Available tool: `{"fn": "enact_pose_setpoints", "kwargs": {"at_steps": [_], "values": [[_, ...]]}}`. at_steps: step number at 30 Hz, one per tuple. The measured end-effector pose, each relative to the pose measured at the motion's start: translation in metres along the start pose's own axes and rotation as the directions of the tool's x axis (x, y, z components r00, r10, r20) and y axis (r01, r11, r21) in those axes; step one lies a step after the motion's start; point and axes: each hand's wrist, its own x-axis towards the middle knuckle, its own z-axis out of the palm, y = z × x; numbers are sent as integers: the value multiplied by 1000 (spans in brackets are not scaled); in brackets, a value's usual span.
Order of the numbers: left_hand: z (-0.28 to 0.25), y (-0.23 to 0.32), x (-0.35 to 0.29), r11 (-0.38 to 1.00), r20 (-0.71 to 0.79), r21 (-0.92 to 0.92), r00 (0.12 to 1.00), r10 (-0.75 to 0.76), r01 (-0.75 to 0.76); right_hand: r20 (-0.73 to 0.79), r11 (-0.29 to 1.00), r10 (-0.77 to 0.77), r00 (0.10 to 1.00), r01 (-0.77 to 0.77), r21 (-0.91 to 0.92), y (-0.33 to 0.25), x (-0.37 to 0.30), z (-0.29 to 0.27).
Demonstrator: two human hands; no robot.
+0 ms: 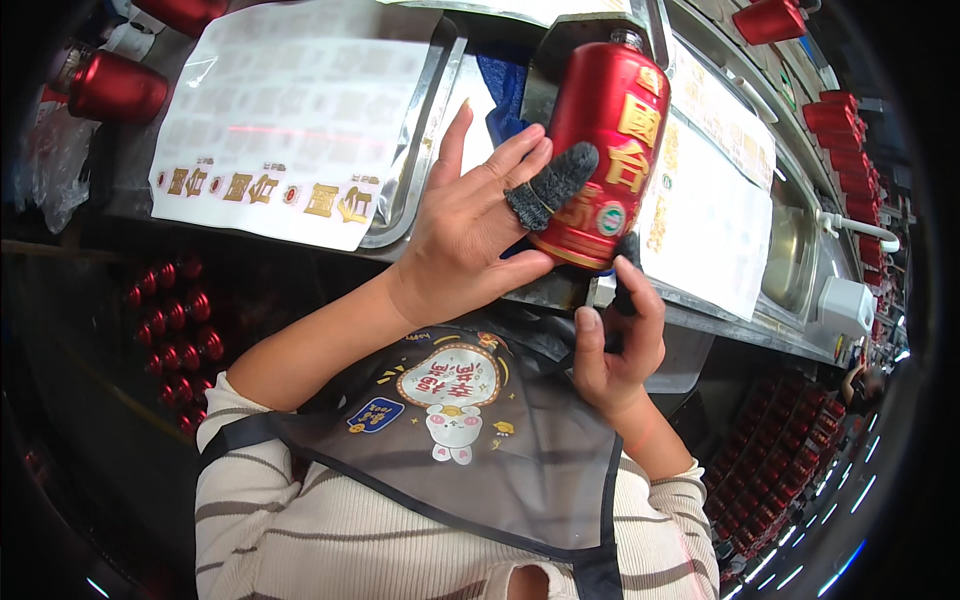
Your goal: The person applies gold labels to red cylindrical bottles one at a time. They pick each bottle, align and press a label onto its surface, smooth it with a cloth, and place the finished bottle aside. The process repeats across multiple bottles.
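Note:
A red bottle (608, 150) with raised gold characters and a small green-and-white round mark lies tilted at the bench edge, its neck pointing away from me. My left hand (460, 215) reaches across its lower left side with the fingers stretched apart. A dark grey knitted finger sleeve (555, 185) covers one left finger, which rests flat on the bottle's front. At the lower right corner of the base is my right hand (622, 345), its fingers loosely bent and the thumb apart. A dark sleeved fingertip there touches the bottle; the other right fingers are partly hidden.
A sheet of gold character stickers (270, 130) covers a metal tray on the left. More white sheets (705, 220) lie on the right, beside a sink (790, 250) with a white tap. Blue cloth (505, 95) sits behind the bottle. Red bottles (118, 88) stand around the bench.

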Motion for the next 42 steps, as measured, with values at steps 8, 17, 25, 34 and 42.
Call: {"fn": "enact_pose_setpoints", "kwargs": {"at_steps": [8,17,25,34,42], "values": [[18,12,17,997,-60,22,995,80,-79,-71,996,83,994,-82,22,5,9,10],[31,4,9,964,-3,-249,996,-93,89,263,890,-237,935,318,-326,-6,54,-1],[-24,6,-3,942,184,-150,944,-273,302,573,855,-305,761,483,-187,-38,80,-11],[-15,-29,91,871,5,-351,931,-366,344,-30,974,196,980,-198,-112,17,34,-20],[27,-26,142,802,175,-198,825,-537,563,72,987,121,990,-128,101,29,47,17]]}}
